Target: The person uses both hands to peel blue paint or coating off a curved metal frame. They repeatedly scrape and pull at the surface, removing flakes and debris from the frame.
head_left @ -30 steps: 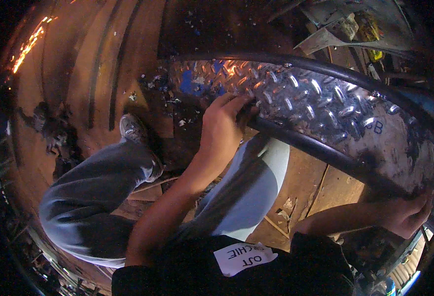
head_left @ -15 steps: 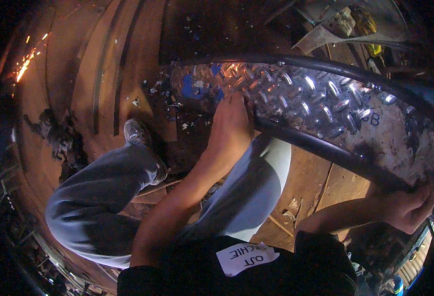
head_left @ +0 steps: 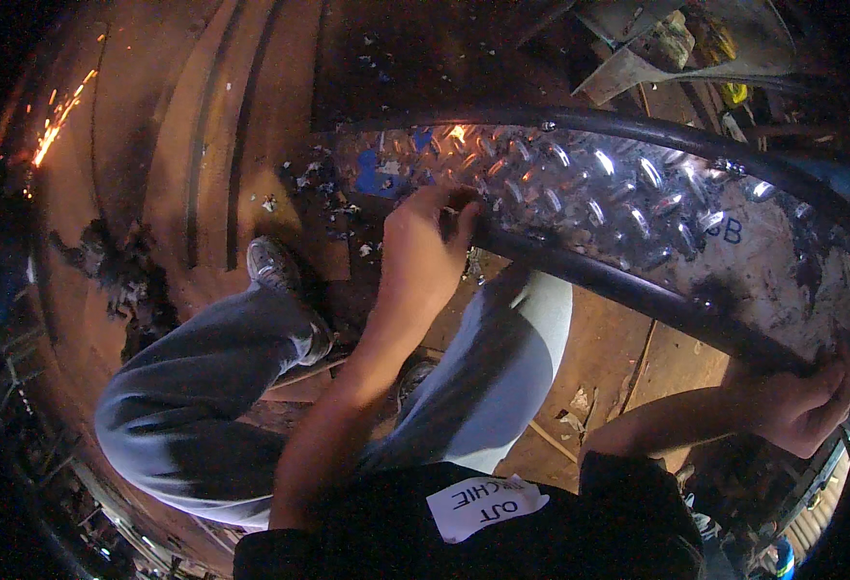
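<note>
A diamond-patterned metal plate (head_left: 628,208), edged by dark tubes, lies across the view from the middle to the far right. Patches of blue film (head_left: 377,176) cling to its left end. My left hand (head_left: 420,246) is at the near edge by that end, its fingers curled and thumb bent toward them; whatever they pinch is hidden. Along the near side runs a dark tube (head_left: 609,280). At its right end my right hand (head_left: 804,411) is closed on the plate's edge, the fingertips lost in shadow.
Scraps of film (head_left: 333,198) litter the brown floor left of the plate. Sparks (head_left: 58,126) fly at the far left. A dark crumpled heap (head_left: 120,275) lies beside my shoe (head_left: 272,266). Curved sheet metal (head_left: 696,72) stands at the back right.
My left hand has shifted left along the plate's near edge, and a gap now shows between its thumb and fingers. My right hand and the plate stay almost where they were.
</note>
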The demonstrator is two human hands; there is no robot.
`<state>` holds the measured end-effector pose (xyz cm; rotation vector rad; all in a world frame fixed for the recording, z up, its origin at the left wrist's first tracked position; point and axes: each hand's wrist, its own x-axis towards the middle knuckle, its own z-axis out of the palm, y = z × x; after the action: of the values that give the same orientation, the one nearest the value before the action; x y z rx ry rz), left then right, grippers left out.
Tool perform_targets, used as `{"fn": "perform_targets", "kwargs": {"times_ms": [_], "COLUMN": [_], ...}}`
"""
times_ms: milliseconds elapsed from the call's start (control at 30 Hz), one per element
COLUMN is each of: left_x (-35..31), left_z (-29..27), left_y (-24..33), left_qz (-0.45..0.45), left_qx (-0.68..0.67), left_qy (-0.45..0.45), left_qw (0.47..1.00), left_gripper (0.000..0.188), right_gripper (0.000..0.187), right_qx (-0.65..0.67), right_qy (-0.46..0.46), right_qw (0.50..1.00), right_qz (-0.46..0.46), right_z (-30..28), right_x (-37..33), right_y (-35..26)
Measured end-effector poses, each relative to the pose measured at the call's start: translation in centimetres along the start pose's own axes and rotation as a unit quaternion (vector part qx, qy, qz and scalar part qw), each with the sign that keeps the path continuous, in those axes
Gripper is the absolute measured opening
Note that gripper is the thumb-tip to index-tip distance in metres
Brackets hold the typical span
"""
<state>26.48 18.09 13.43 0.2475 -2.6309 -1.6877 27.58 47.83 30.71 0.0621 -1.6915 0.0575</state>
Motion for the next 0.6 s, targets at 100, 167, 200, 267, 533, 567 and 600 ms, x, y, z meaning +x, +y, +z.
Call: {"fn": "perform_targets", "kwargs": {"times_ms": [100, 167, 200, 267, 533, 567, 600], "left_x": [-0.2, 0.0, 0.1, 0.2, 0.5, 0.6, 0.8], "left_z": [0.9, 1.1, 1.2, 1.1, 0.7, 0.9, 1.1], "left_y": [-0.3, -0.3, -0.2, -0.1, 1.0, 1.2, 1.4], "left_qz": [0.030, 0.057, 0.070, 0.069, 0.047, 0.030, 0.013], "left_qx": [0.005, 0.032, 0.055, 0.099, 0.185, 0.202, 0.223], "left_qy": [0.020, 0.032, 0.035, 0.029, -0.052, -0.064, -0.073], "left_qw": [0.999, 0.997, 0.995, 0.992, 0.980, 0.977, 0.972], "left_gripper": [0.016, 0.015, 0.016, 0.015, 0.027, 0.029, 0.031], "right_gripper": [0.021, 0.020, 0.020, 0.019, 0.018, 0.019, 0.019], "right_qx": [0.003, 0.021, 0.036, 0.047, 0.033, 0.040, 0.049], "right_qy": [-0.001, 0.004, 0.011, 0.009, -0.006, -0.008, -0.009], "right_qw": [1.000, 1.000, 0.999, 0.998, 0.999, 0.999, 0.999], "right_qz": [0.005, 0.015, 0.025, 0.033, 0.013, 0.012, 0.017], "right_z": [-0.1, -0.2, -0.2, -0.3, -0.3, -0.3, -0.3], "right_x": [0.1, -0.1, -0.2, -0.3, -0.1, -0.1, -0.1], "right_y": [0.4, 0.8, 0.9, 1.2, 1.2, 1.1, 1.1]}}
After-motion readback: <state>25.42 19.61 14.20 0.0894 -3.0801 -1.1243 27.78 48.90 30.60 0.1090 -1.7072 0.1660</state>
